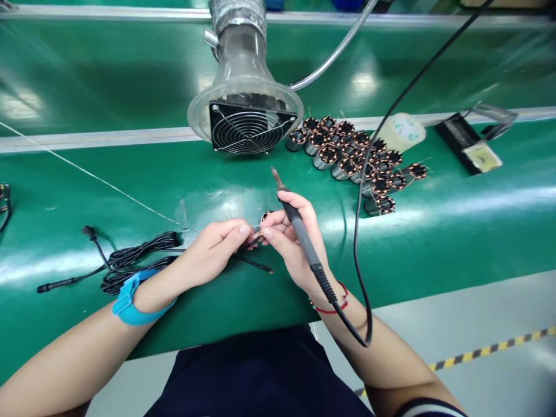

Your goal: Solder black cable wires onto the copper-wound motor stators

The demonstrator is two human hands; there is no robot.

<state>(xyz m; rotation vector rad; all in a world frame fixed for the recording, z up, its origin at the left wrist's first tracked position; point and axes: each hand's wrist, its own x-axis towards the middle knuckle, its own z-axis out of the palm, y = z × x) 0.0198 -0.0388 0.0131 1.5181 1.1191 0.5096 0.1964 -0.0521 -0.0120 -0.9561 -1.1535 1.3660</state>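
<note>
My right hand (291, 240) grips a black soldering iron (302, 234), its metal tip (275, 178) pointing up and away, clear of the other items. My left hand (212, 253) pinches a thin black cable (256, 265) near its stripped end. Just beyond my fingertips sits a small copper-wound motor stator (266, 216), mostly hidden by my fingers. I cannot tell exactly which fingers support it. The cable leads back to a black coil (139, 260) left of my wrist. A blue antistatic wrist strap (134, 298) circles my left wrist.
A clear-hooded fume extractor with a fan grille (247, 127) stands on the green bench (130, 185). Several wound stators (351, 162) lie to its right. Beyond them are a tape roll (402, 132) and a black soldering iron stand (469, 145).
</note>
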